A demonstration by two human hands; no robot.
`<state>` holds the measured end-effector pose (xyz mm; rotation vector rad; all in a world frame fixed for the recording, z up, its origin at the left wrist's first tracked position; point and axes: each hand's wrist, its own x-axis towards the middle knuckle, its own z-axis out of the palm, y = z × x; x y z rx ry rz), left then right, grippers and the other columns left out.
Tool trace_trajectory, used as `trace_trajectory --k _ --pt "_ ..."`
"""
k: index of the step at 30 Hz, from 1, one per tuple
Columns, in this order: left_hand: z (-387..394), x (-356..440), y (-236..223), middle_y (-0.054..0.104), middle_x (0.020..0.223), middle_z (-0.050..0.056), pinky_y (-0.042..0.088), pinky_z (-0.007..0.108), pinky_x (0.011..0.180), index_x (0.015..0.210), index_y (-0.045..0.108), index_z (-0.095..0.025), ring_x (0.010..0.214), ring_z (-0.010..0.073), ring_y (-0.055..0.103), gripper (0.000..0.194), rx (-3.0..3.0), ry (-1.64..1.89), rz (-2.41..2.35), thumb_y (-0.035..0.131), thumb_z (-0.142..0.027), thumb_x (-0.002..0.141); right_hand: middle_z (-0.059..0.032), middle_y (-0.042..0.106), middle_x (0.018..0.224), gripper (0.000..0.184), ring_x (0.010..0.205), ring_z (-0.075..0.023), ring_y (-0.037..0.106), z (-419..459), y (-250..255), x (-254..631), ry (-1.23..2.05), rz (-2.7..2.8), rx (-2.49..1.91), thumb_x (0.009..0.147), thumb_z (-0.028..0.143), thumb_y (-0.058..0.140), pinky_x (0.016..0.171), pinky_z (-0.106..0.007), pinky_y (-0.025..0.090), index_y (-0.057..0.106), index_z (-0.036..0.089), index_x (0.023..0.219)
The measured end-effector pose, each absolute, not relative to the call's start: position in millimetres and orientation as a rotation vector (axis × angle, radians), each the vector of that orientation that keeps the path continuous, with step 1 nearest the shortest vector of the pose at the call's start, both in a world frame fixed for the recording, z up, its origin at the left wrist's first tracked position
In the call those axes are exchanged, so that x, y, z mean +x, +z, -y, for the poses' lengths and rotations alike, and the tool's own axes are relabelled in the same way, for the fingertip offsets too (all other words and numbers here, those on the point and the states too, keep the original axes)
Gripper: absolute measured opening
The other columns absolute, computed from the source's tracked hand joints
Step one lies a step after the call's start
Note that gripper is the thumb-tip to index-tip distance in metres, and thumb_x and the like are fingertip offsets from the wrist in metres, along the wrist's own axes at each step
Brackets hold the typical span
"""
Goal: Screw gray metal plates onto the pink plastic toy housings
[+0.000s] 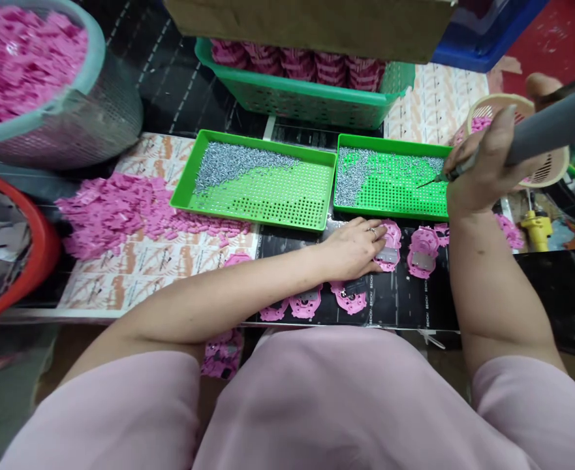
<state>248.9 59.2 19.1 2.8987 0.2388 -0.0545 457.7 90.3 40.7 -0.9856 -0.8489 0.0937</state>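
My left hand [353, 250] lies flat with its fingers spread, their tips on the left edge of a pink plastic housing [391, 247] with a grey plate in it. In my right hand [485, 163] is a grey electric screwdriver [556, 124], tilted, its thin bit pointing left over the right green tray [389, 212]. Small silvery screws [353, 173] are heaped along that tray's left and back sides. Another pink housing [423, 251] sits to the right of my left hand. Nearer my body, more pink housings [305, 303] line the table, partly hidden by my left forearm.
A second green tray [248, 220] holds more screws. Loose pink pieces [115, 212] are piled at left, beside a large basket [115, 98] of pink parts and a red-rimmed bin [47, 254]. Behind stand a green crate [307, 101] and a cardboard box [311, 23].
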Motion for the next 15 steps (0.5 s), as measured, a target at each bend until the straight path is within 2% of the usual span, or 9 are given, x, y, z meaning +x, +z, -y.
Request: trace_trajectory --k 3,6,10,15 --pt "-57.5 250.0 17.9 0.048 0.145 0.016 0.033 0.042 0.11 0.132 0.056 -0.006 0.139 0.0301 0.038 0.054 2.887 -0.058 -0.239 0.052 -0.045 0.095 0.0172 0.037 0.042 0.036 0.027 -0.0048 0.032 -105.6 31.5 457.7 -0.1 0.934 -0.84 0.085 0.04 0.06 0.03 -0.02 0.024 0.042 0.02 0.109" --pt "-57.0 249.7 17.8 0.046 0.146 0.016 0.033 0.043 0.11 0.135 0.052 -0.006 0.139 0.0303 0.038 0.057 2.868 -0.05 -0.242 0.052 -0.046 0.095 0.0176 0.039 0.042 0.04 0.026 -0.0046 0.033 -110.5 28.6 453.3 -0.087 0.967 -0.861 0.087 0.041 0.058 0.03 -0.02 0.023 0.04 0.019 0.115" --pt "-55.2 246.8 19.4 0.041 0.15 0.018 0.033 0.043 0.111 0.137 0.052 -0.01 0.139 0.0307 0.038 0.057 2.863 -0.015 -0.252 0.055 -0.046 0.093 0.0167 0.038 0.041 0.037 0.027 -0.0045 0.036 -110.1 29.5 451.4 -0.105 1.006 -0.917 0.087 0.048 0.058 0.029 -0.02 0.023 0.044 0.02 0.106" --pt "-48.1 240.2 22.2 0.046 0.146 0.017 0.036 0.044 0.108 0.131 0.058 -0.018 0.136 0.0309 0.043 0.045 2.896 0.052 -0.254 0.054 -0.043 0.094 0.0152 0.036 0.045 0.04 0.029 -0.0045 0.039 -104.3 31.1 449.3 -0.07 1.081 -0.901 0.084 0.054 0.061 0.03 -0.021 0.024 0.045 0.02 0.097"
